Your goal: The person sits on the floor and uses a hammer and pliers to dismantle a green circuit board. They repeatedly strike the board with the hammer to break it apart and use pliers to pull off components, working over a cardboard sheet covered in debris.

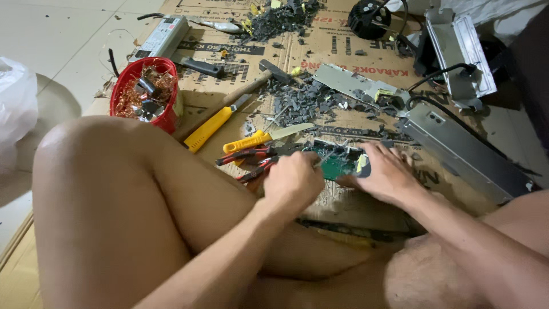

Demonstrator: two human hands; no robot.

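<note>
Circuit board (pixel 338 162): green, lying flat on the cardboard sheet (pixel 337 48) just in front of your legs, between your two hands; grey broken bits lie on and around it.
Head view, left hand (pixel 293 182): your fingers are curled into a closed fist at the board's left edge; a thin metal tip sticks out from the fist toward the board, but you cannot tell what tool it belongs to.
Head view, right hand (pixel 386 171): your palm faces down with the fingers spread, pressing flat on the board's right end.
Pliers (pixel 251 159): red-and-black handles lie just left of your left hand, touching or nearly touching it.
Knife (pixel 266 138): yellow-and-orange handle, blade pointing right, lying just beyond the pliers.
Yellow-handled tool (pixel 209 129): lies at a slant, further left, near the bucket.
Hammer (pixel 254 84): wooden handle, dark head, resting beyond the yellow tools.
Red bucket (pixel 123 91): stands by your left knee, filled with copper wire scraps and small dark parts.
Debris (pixel 303 100): a spread of grey plastic fragments beyond the board, and another heap at the far edge of the cardboard.
Metal casings (pixel 466 151): long grey housings lie to your right, with black cables running over them.
Power supply unit (pixel 162 35): silver box at the far left corner of the cardboard.
</note>
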